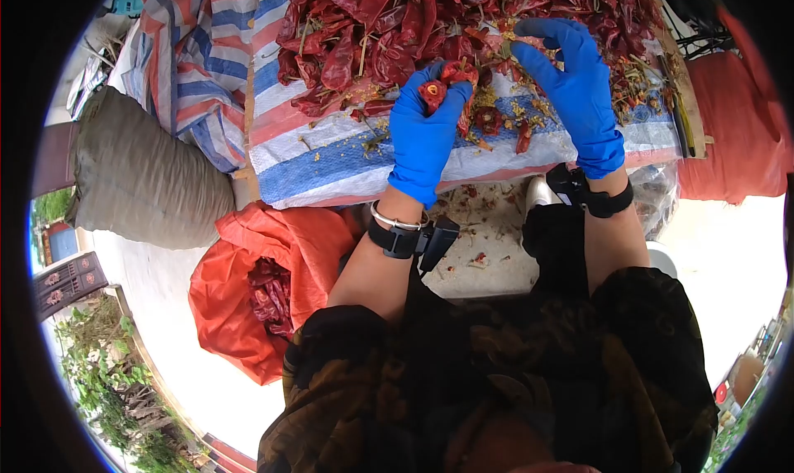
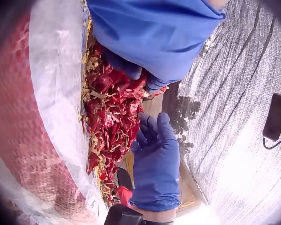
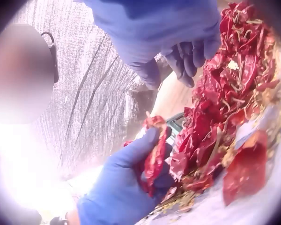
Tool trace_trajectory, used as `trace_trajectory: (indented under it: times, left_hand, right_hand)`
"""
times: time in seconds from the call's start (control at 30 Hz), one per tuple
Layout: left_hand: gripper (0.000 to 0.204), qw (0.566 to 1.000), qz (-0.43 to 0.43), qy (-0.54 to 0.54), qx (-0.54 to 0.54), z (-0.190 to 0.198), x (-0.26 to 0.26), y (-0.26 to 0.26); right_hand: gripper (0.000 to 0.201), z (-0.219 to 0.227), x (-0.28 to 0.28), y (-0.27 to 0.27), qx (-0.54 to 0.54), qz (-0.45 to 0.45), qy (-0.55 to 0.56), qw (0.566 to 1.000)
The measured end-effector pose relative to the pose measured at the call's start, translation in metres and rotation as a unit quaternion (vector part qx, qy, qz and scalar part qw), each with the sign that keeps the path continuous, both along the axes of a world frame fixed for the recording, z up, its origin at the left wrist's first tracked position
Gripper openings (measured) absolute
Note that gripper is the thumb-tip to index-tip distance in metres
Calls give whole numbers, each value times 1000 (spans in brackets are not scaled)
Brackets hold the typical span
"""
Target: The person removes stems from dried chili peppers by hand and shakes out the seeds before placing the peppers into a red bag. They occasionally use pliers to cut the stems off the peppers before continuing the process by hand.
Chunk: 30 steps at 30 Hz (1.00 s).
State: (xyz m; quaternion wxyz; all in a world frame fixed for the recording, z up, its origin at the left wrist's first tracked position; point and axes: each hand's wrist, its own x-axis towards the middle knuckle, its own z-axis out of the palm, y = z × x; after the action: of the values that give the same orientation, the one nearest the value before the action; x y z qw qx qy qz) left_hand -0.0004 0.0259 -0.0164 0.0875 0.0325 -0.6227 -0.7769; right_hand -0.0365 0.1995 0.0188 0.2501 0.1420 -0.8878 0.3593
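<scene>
My left hand [image 1: 423, 138], in a blue glove, grips dried red chili peppers [image 3: 155, 157] between thumb and fingers, over the near edge of the pile. One chili's open end [image 1: 432, 95] faces up in the head view. To its right is my right hand [image 1: 575, 93], also gloved in blue, with fingers loosely bent and nothing held. In the right wrist view, the fingers of the right hand [image 3: 164, 35] hang apart from the chilies in the left. A broad pile of dried chilies [image 1: 405, 26] lies beyond both hands, with loose yellow seeds [image 1: 525, 109] and stems around them.
A red, white and blue striped woven sheet [image 1: 331, 171] lies under the pile. An orange sack [image 1: 240, 299] with chilies inside stands at lower left, below a full grey-green sack [image 1: 145, 171]. Red cloth [image 1: 732, 126] bulges at the right. Stem scraps [image 1: 475, 262] litter the floor.
</scene>
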Motion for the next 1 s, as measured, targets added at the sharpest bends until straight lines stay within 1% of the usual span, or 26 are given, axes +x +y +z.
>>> trace_trajectory:
  times: [0.03, 0.07, 0.1, 0.13, 0.17, 0.2, 0.27, 0.33, 0.4, 0.43, 0.47, 0.5, 0.53, 0.57, 0.6, 0.63, 0.67, 0.7, 0.77, 0.8, 0.83, 0.87, 0.9, 0.93, 0.97, 1.0]
  left_hand:
    - [28, 1000, -4, -2, 0, -3, 0, 1]
    - [30, 998, -2, 23, -60, -7, 1, 2]
    - [32, 992, -1, 49, -120, -10, 1, 2]
    - [32, 992, -2, 48, -120, -12, 2, 2]
    - [33, 982, -5, 72, -173, -15, 2, 2]
    - [34, 970, -6, 96, -225, -13, 1, 2]
    - [34, 964, -19, 99, -244, -9, 5, 3]
    - [34, 959, -33, 102, -263, -8, 6, 3]
    - [32, 928, -4, 209, -308, -12, 5, 1]
    - [32, 928, -4, 209, -308, -14, 4, 0]
    - [34, 913, 6, 254, -318, -16, 3, -2]
    - [37, 896, 17, 299, -327, -16, 2, -3]
    - [37, 896, 17, 300, -327, -15, 2, -5]
    - [37, 881, 20, 298, -367, -13, 3, -7]
    - [38, 864, 23, 296, -406, -11, 4, -8]
    - [38, 864, 22, 296, -406, -9, 5, -8]
    - [37, 861, 26, 302, -409, -7, 5, -8]
    - [37, 857, 31, 307, -413, -7, 5, -8]
    - [37, 852, 48, 320, -412, -11, 5, -8]
    - [37, 846, 66, 333, -411, -14, 5, -7]
    - [37, 845, 67, 333, -412, -18, 3, -6]
    - [41, 867, 65, 308, -385, -23, 0, -3]
    - [45, 888, 63, 282, -357, -19, -1, 1]
    - [45, 888, 64, 283, -357, -15, 2, 5]
    - [49, 931, 22, 210, -297, -10, 6, 10]
    - [53, 963, -20, 135, -234, -3, 9, 13]
  right_hand:
    - [30, 2, 8, -10, -95, 47, -67, 992]
    - [30, 1, 12, -16, -95, 44, -69, 992]
    - [27, -3, 14, -20, -141, 94, -117, 979]
    - [24, -4, 17, -24, -186, 144, -164, 958]
    - [18, -1, 19, -26, -174, 151, -172, 958]
    - [18, -2, 19, -25, -174, 150, -171, 958]
    - [16, -6, 18, -22, -186, 180, -195, 946]
    - [15, -10, 18, -23, -169, 159, -185, 955]
    - [15, -12, 18, -24, -152, 137, -176, 963]
    - [13, -12, 17, -26, -232, 160, -224, 933]
    - [11, -12, 17, -27, -311, 181, -270, 893]
    - [11, -13, 18, -28, -311, 181, -271, 893]
    - [11, -15, 18, -29, -414, 188, -344, 821]
    - [12, -17, 19, -29, -509, 191, -410, 732]
    - [12, -22, 19, -28, -509, 191, -410, 732]
    - [13, -29, 18, -27, -576, 226, -460, 637]
    - [14, -32, 17, -27, -632, 258, -502, 531]
    - [14, -31, 18, -28, -633, 258, -502, 530]
    - [11, -27, 24, -36, -706, 222, -520, 427]
    - [11, -24, 27, -40, -705, 223, -520, 427]
    - [10, -20, 31, -45, -708, 194, -468, 493]
    - [9, -18, 32, -47, -705, 163, -411, 554]
    - [9, -17, 30, -46, -705, 164, -411, 554]
    - [9, -17, 26, -45, -580, 141, -304, 743]
    - [9, -16, 23, -43, -417, 110, -176, 885]
    - [9, -15, 23, -43, -417, 110, -175, 885]
